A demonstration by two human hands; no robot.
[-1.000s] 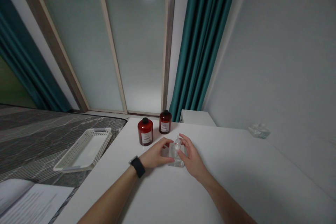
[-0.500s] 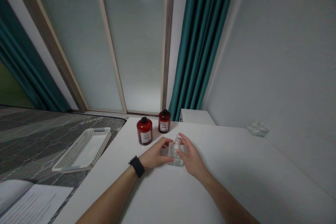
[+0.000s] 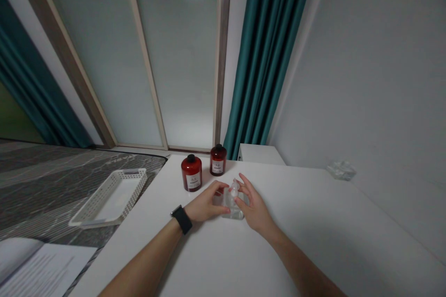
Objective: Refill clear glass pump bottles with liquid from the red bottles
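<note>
A clear, squarish bottle (image 3: pixel 232 209) stands on the white table, with a translucent pump top (image 3: pixel 234 188) at its neck. My left hand (image 3: pixel 208 203), a dark watch on its wrist, is wrapped round the left side of the bottle, thumb at the front. At the right, my right hand (image 3: pixel 253 206) has its thumb and fingers about the pump top, with the index finger raised a little. Behind my left hand stand two dark red bottles with black caps and white labels, a nearer one (image 3: pixel 191 174) and a farther one (image 3: pixel 218 161).
A white perforated basket (image 3: pixel 78 219) and an open book (image 3: pixel 59 267) lie left of the table (image 3: pixel 223 260) on a dark patterned surface. Crumpled clear plastic (image 3: pixel 341 170) rests by the wall at right. A white cabinet (image 3: pixel 261 154) stands beyond the table.
The fingers of my right hand have shifted slightly round the pump top, and its index finger is raised higher. My left hand and the bottle stay in place.
</note>
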